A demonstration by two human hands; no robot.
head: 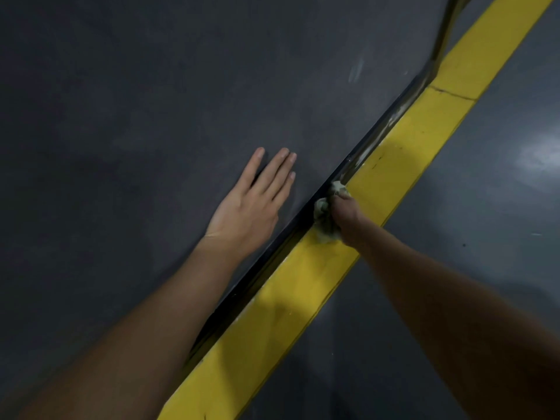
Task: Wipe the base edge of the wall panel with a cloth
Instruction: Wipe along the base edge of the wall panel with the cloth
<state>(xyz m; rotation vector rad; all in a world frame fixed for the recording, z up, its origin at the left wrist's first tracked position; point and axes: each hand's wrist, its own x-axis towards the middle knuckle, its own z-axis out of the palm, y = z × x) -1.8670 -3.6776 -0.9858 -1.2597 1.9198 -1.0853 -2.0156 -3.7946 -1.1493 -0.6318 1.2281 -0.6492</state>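
Note:
A dark grey wall panel (151, 86) fills the left and upper part of the view. Its base edge (272, 250) runs diagonally from lower left to upper right as a dark strip, with pale smears further up (391, 119). My left hand (251, 204) lies flat on the panel, fingers straight. My right hand (348, 219) grips a crumpled pale cloth (325, 218) and presses it against the base edge, just right of my left hand.
A yellow painted band (303, 289) runs along the foot of the panel on the floor. To its right is glossy dark grey floor (469, 192) with a light reflection. A metal edge trim (445, 28) rises at the upper right.

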